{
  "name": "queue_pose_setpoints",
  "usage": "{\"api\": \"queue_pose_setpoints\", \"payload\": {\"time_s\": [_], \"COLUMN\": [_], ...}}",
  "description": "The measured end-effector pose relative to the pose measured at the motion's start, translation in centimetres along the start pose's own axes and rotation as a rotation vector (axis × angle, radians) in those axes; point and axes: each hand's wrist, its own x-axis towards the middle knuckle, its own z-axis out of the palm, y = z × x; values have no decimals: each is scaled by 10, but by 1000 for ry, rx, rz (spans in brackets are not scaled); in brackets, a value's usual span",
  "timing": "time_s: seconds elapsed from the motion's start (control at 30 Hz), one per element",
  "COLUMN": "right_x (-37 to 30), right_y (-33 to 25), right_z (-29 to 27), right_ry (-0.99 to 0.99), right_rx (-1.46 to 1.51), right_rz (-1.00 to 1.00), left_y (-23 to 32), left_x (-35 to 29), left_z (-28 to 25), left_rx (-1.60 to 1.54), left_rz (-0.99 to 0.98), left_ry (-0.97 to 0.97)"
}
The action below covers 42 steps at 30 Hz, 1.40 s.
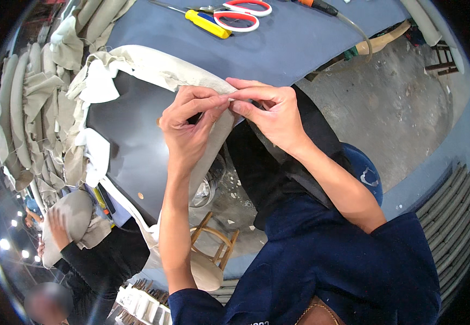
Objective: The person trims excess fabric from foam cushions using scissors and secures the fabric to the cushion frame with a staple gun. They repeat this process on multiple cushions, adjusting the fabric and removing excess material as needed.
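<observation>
A large dark, smooth panel lies in front of me, edged with pale beige fabric and white padding. At the panel's near right corner, my left hand pinches the fabric edge between thumb and fingers. My right hand meets it there, its thumb and forefinger closed on the same edge. The fingertips almost touch, and they cover whatever small detail lies between them. From this corner the fabric runs down the panel's right side under my left forearm.
Beyond the panel, a blue-grey tabletop holds a yellow-handled screwdriver and red-and-white scissors. Covered beige pieces are stacked at left. At lower left, another person's hand rests on a beige cushion. A wooden stool stands below.
</observation>
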Motion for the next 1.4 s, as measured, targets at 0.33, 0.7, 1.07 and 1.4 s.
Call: {"api": "queue_pose_setpoints", "payload": {"time_s": [0.33, 0.7, 1.07, 1.4], "right_x": [4, 5, 1, 9], "right_y": [2, 9, 19, 13], "right_z": [2, -6, 16, 1], "right_ry": [15, -62, 120, -21], "right_rx": [30, -234, 73, 125], "right_rz": [26, -114, 98, 171], "left_y": [13, -5, -17, -13], "left_x": [19, 9, 26, 26], "left_z": [-3, 3, 8, -11], "left_rx": [464, 694, 343, 351], "left_rz": [224, 637, 174, 116], "left_ry": [-116, -59, -50, -97]}}
